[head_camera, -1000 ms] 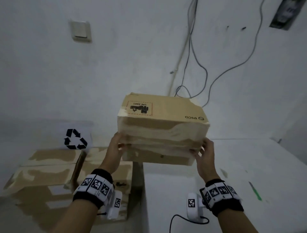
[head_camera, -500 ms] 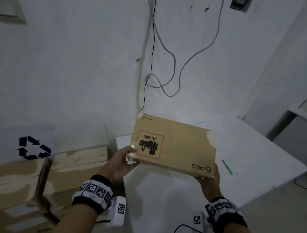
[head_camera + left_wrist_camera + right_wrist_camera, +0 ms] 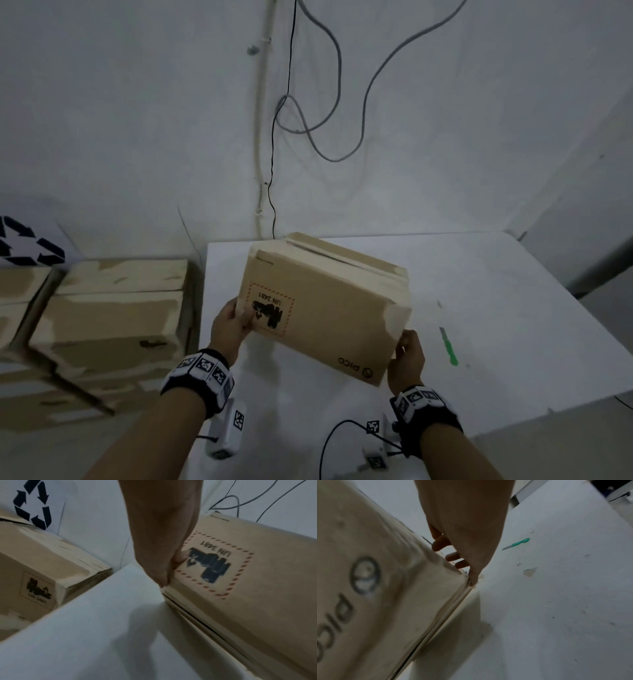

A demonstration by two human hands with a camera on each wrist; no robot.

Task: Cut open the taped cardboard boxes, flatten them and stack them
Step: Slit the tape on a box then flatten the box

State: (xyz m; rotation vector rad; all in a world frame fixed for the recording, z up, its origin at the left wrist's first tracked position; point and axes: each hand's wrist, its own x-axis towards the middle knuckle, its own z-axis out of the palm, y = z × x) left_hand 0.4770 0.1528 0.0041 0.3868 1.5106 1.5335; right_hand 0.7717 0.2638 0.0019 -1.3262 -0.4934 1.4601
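Note:
A taped brown cardboard box (image 3: 325,308) with a UN 3481 label and PICO print is tilted low over the white table (image 3: 496,281); contact with the table cannot be told. My left hand (image 3: 233,322) grips its left edge, thumb pressed on the label. My right hand (image 3: 407,353) grips the near right corner, fingers curled round the far side. The left wrist view has the left hand (image 3: 168,547) against the box (image 3: 248,581). In the right wrist view the right hand (image 3: 462,534) holds the taped corner of the box (image 3: 368,574). A green-handled knife (image 3: 448,346) lies on the table, right of the box.
Several more taped cardboard boxes (image 3: 113,308) are piled left of the table, below a recycling sign (image 3: 24,245). Cables (image 3: 329,102) hang on the wall behind. Small tape scraps (image 3: 529,572) lie near the knife (image 3: 517,543). The table's right edge drops off to the floor.
Both hands carried the box from above the pile at left rightward and down over the table. The labelled face has tipped up toward me.

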